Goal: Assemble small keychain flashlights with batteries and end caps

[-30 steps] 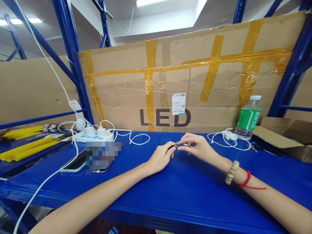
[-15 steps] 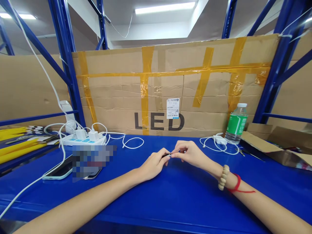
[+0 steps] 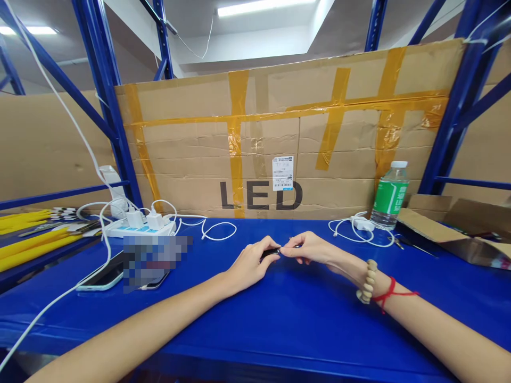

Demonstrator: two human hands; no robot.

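Above the middle of the blue tabletop, my left hand is closed on a small, dark, slim object, pinched between thumb and fingers. Its kind cannot be made out, since the fingers cover much of it. My right hand, with a beaded bracelet and a red string at the wrist, meets the object's right end in a thumb-and-finger pinch. A bit of something dark also shows among the right fingers, too small to name. Both hands' fingertips almost touch each other.
A white power strip with plugs and cables stands at the left, by a phone and a blurred patch. At right are a coiled white cable, a green-labelled bottle and an open cardboard box. Cardboard walls the back.
My right hand has turned at the wrist, with its fingers curled lower. More of the dark object shows in my left hand. The camera view has shifted slightly.
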